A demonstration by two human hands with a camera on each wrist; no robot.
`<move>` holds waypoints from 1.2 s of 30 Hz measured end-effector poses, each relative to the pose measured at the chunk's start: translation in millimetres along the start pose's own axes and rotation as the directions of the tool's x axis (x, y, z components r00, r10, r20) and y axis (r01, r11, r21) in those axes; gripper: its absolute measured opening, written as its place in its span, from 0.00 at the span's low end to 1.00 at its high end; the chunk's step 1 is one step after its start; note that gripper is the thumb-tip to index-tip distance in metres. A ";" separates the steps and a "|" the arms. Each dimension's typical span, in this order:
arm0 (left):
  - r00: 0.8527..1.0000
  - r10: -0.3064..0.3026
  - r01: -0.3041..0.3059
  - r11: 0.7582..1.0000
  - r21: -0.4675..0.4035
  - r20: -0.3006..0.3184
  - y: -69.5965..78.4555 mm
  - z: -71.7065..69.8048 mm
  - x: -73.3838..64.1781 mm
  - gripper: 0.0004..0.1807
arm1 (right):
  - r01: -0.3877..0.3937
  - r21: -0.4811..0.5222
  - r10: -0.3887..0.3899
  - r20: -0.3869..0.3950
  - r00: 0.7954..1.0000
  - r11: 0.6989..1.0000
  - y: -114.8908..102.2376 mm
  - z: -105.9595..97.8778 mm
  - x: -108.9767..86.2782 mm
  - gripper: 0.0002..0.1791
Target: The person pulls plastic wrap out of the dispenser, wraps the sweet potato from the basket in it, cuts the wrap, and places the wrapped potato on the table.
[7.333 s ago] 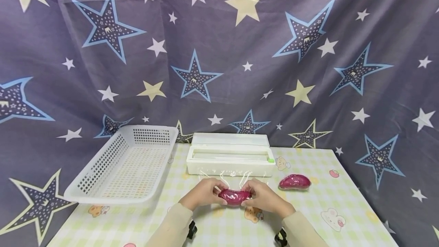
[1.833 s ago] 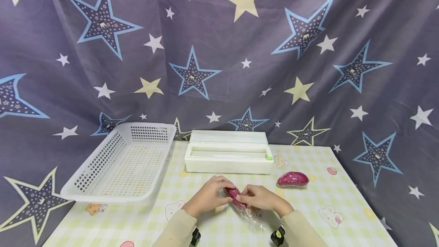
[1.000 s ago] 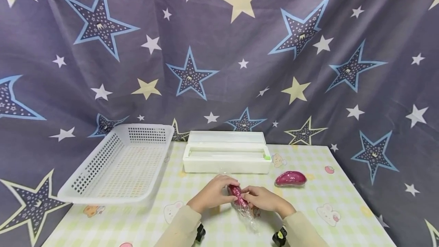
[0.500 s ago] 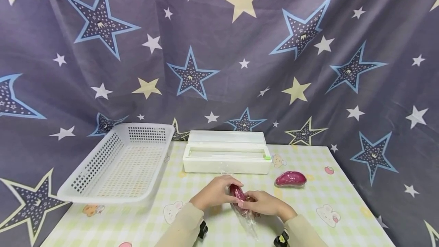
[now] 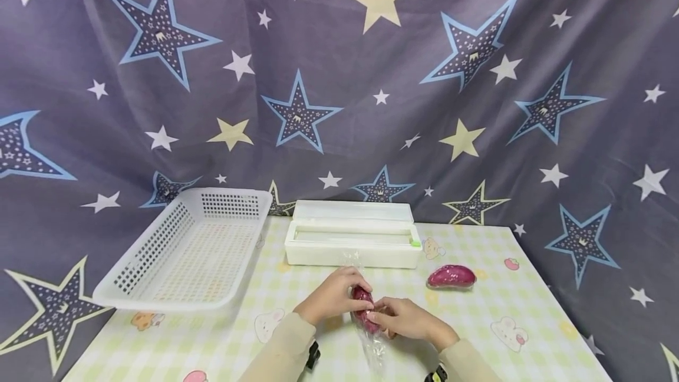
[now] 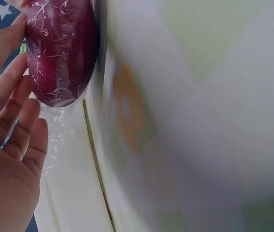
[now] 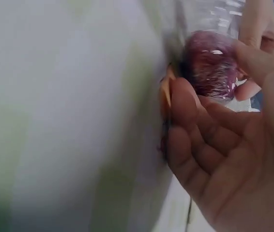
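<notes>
A purple-red, elongated vegetable (image 5: 363, 311), much like a sweet potato, stands lengthwise between both hands above the table. Clear plastic wrap (image 5: 375, 351) covers it, with loose ends trailing from its near and far ends. My left hand (image 5: 336, 296) grips its far part between thumb and fingers; in the left wrist view the other fingers lie beside the rounded end. At the near part, my right hand (image 5: 409, 318) pinches the wrapped vegetable (image 7: 213, 67) with thumb and fingers. Another wrapped purple-red vegetable (image 5: 452, 276) lies on the table to the right.
Behind the hands stands a white plastic wrap dispenser box (image 5: 352, 256), lid raised, a green slider at its right. A white perforated basket (image 5: 159, 304) sits at the left. The table (image 5: 467, 346) wears a checked cloth; a starry curtain (image 5: 339, 46) hangs behind.
The held vegetable has turned from lying crosswise to pointing away from me, and its film now trails towards me. In the last half second the right fingers have shifted slightly along the near part.
</notes>
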State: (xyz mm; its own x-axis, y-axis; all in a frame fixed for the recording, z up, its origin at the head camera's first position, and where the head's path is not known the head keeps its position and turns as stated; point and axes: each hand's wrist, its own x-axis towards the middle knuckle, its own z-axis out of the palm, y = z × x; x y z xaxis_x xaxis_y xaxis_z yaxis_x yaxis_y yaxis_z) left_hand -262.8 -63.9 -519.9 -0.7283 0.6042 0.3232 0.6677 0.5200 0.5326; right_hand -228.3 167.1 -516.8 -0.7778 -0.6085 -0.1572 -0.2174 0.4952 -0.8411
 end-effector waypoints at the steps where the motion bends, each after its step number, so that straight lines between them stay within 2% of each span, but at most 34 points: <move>1: 1.000 0.001 -0.001 1.000 0.004 0.004 -0.3 0.2 -0.2 0.16 | 0.021 -0.020 -0.021 -0.009 1.000 1.000 0.4 -0.9 -1.9 0.19; 3: 1.000 0.000 0.000 1.000 0.008 0.012 -0.7 0.8 -0.9 0.14 | 0.090 -0.061 -0.092 -0.022 0.996 0.994 2.1 -2.2 -6.3 0.14; 5: 1.000 -0.012 0.012 1.000 0.002 0.021 0.0 1.4 -2.2 0.14 | 0.178 -0.105 -0.181 -0.025 0.983 0.978 4.3 -3.5 -10.2 0.08; 6: 1.000 -0.016 0.016 1.000 -0.002 0.023 0.3 1.6 -2.6 0.14 | 0.228 -0.129 -0.233 -0.026 0.972 0.965 5.5 -4.1 -11.6 0.07; 9: 1.000 -0.025 0.025 1.000 -0.011 0.017 0.6 2.1 -2.5 0.14 | 0.361 -0.193 -0.374 -0.035 0.927 0.912 8.7 -4.2 -12.6 0.14; 12: 0.999 -0.031 0.031 0.999 -0.012 0.016 1.2 2.0 -1.5 0.14 | 0.422 -0.247 -0.444 -0.039 0.895 0.872 11.3 -1.3 -11.1 0.20; 16: 0.999 -0.037 0.037 0.999 -0.008 0.023 0.6 2.7 -1.0 0.14 | 0.434 -0.320 -0.470 -0.042 0.882 0.842 14.2 5.7 -8.5 0.23; 21: 0.999 -0.047 0.047 0.998 -0.028 0.007 -0.9 3.3 -0.6 0.14 | 0.432 -0.350 -0.473 -0.039 0.880 0.831 15.9 12.9 -5.6 0.23; 25: 0.998 -0.056 0.056 0.997 -0.048 0.008 -1.9 4.0 0.3 0.15 | 0.417 -0.314 -0.458 -0.066 0.886 0.853 14.0 14.0 -4.4 0.18; 27: 0.999 -0.052 0.052 0.997 -0.050 0.005 -2.6 4.7 0.6 0.14 | 0.396 -0.277 -0.432 -0.079 0.898 0.875 11.8 13.4 -3.4 0.17; 32: 0.998 -0.064 0.063 0.994 -0.086 -0.003 -4.6 7.9 0.9 0.13 | 0.278 -0.117 -0.289 -0.098 0.952 0.954 6.6 11.0 -1.0 0.12; 36: 0.995 -0.102 0.101 0.986 -0.135 -0.001 -6.0 8.5 -0.1 0.13 | 0.191 -0.026 -0.193 -0.098 0.976 0.981 2.2 9.0 -0.1 0.10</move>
State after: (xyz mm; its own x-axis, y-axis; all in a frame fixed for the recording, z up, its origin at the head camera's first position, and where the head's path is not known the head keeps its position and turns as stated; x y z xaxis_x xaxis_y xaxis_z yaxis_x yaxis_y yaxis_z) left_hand -265.4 -61.9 -529.8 -0.7928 0.5474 0.2679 0.5639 0.4919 0.6634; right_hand -223.4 162.6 -523.2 -0.7753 -0.6287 0.0598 -0.3777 0.3857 -0.8418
